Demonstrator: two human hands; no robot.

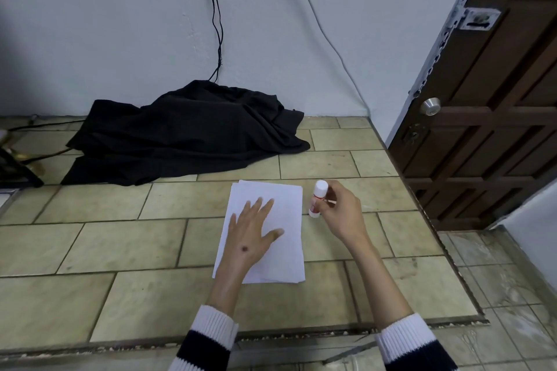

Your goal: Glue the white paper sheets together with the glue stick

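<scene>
Left hand (252,232) lies flat on the paper sheets (286,220), palm down, fingers straight and spread, thumb pointing to the right. It covers the left and middle part of the stack and presses it onto the desk (120,244). The sheets form a white pile, slightly fanned at the far and near edges, lying lengthwise away from the person near the right part of the tiled desk.

Right hand (339,211) holds the glue stick (318,198) just right of the sheets, its fingers curled round the lower body of the stick. The stick is white with a red band and stands almost upright, leaning a little, with its white cap on top. Its base is at or just above the desk surface; whether it touches cannot be told. The stick is beside the paper's right edge, not over it.

Both forearms come in from the bottom, in sleeves (211,337) with white ribbed cuffs and dark stripes.

Farther back, against the wall, a black cloth (187,132) lies in a crumpled heap on the desk, well apart from the sheets. A dark cable (215,15) runs down the wall to it. A brown door (494,93) with a metal knob stands at the right.
</scene>
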